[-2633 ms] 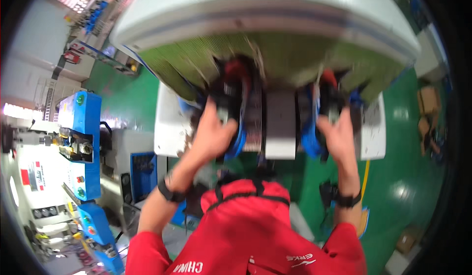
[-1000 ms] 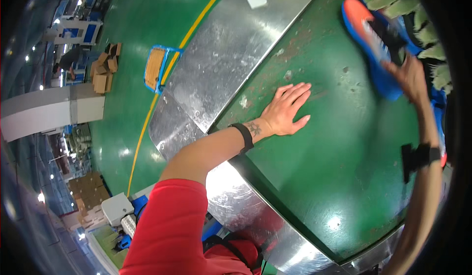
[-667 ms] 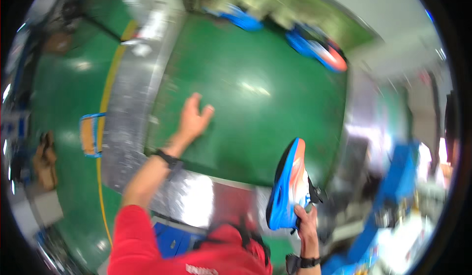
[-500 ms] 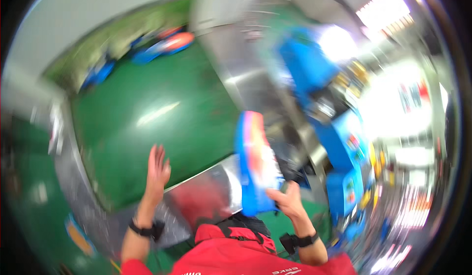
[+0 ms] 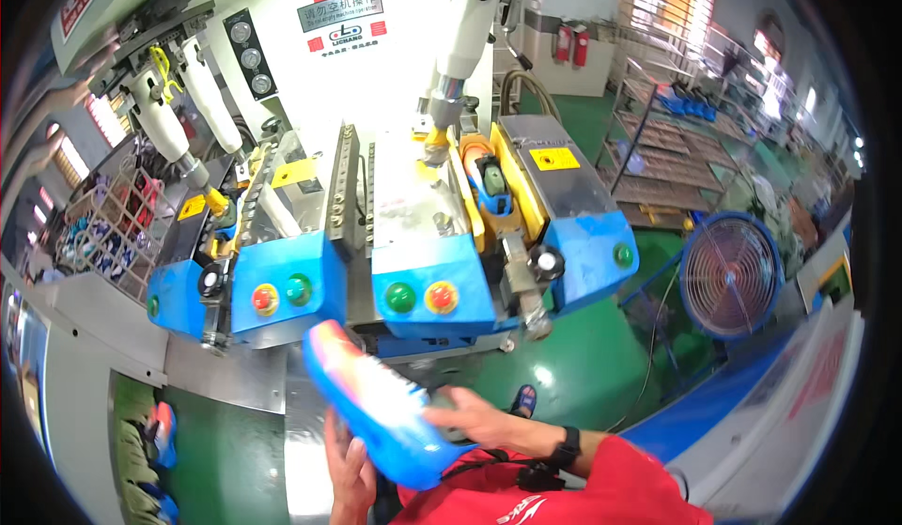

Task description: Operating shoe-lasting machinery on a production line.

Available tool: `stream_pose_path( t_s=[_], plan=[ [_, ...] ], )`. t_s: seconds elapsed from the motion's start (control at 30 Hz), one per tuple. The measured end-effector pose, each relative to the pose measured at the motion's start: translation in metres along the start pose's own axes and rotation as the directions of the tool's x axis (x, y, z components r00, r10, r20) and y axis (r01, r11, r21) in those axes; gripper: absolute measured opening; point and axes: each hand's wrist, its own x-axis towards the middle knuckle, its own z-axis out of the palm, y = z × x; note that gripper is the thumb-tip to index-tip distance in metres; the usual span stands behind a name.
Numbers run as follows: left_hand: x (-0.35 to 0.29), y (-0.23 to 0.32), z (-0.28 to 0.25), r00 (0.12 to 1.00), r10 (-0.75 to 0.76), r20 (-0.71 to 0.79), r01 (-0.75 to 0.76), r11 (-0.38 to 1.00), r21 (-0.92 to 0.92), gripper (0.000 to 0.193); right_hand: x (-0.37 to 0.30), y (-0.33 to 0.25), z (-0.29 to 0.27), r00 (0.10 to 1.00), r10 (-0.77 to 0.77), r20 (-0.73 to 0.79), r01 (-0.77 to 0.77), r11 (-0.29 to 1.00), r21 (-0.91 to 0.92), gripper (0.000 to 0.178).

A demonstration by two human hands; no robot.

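Observation:
A blue sports shoe with an orange and pink toe and a white middle is tilted in front of me, its toe pointing up and left. My right hand grips it around the ankle opening, thumb and fingers closed on the upper. Beside the shoe's lower left edge is my left hand, fingers stretched upward and thumb apart. Whether it touches the shoe I cannot tell. Above stands a two-station shoe machine with blue housings and coloured buttons. Another blue and orange shoe sits between the yellow pads of its right station.
More shoes lie on a green surface at lower left. At the right are a blue round fan and a tiered rack. A rack of shoes stands far left. A metal arm with a knob juts toward me.
My view has swung from the green surface to the machine. The shoe, still in my right hand, now lies close to my left hand, which was apart from it before.

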Motion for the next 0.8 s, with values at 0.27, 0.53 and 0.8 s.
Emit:
stream_pose_path(
  t_s=[0.27, 0.53, 0.8],
  plan=[
    [0.198, -0.061, 0.225, 0.960, -0.231, 0.156, 0.116, 0.840, 0.530, 0.071, -0.116, -0.062, -0.236, 0.790, -0.375, -0.485, 0.537, 0.806, 0.250, 0.058],
    [0.463, -0.232, 0.315, 0.999, -0.002, 0.032, -0.031, 0.186, 0.982, 0.080, -0.155, -0.062, -0.275, 0.527, -0.242, -0.815, 0.575, 0.808, 0.132, 0.062],
    [0.486, -0.161, 0.340, 0.959, -0.277, 0.064, 0.004, 0.240, 0.971, 0.054, -0.170, -0.046, -0.286, 0.668, -0.043, -0.743, 0.303, 0.928, 0.219, 0.059]
  ],
)
